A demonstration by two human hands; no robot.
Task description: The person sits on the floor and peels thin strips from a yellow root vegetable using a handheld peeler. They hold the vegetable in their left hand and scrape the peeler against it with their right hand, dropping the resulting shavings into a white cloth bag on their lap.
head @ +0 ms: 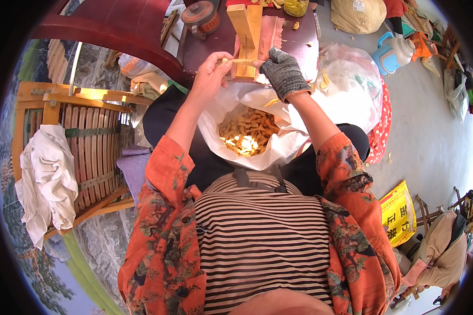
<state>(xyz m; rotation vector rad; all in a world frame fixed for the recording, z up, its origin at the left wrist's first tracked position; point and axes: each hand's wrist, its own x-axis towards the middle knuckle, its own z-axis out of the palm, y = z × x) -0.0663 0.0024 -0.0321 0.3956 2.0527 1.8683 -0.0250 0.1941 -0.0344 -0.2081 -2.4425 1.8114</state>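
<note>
A pale yellow strip (pixel 241 62) is stretched level between my two hands, in front of an upright wooden stand (pixel 249 47) on the dark red table. My bare left hand (pixel 215 71) pinches the strip's left end between thumb and fingers. At its right end is my right hand (pixel 283 73), in a grey knitted glove with bare fingertips, gripping it. Below the hands, a white sack (pixel 220 136) lies open on my lap, and many short yellow-brown pieces (pixel 252 128) fill its inside. A pink cloth (pixel 274 33) lies under the stand.
A lidded pot (pixel 200 19) and a glass jar (pixel 295 6) stand on the table (pixel 220 43). At the left is a wooden slatted chair (pixel 91 122) with a white cloth. Plastic bags (pixel 346 86), a blue-grey jug (pixel 392 53) and a yellow printed bag (pixel 398 214) are to the right.
</note>
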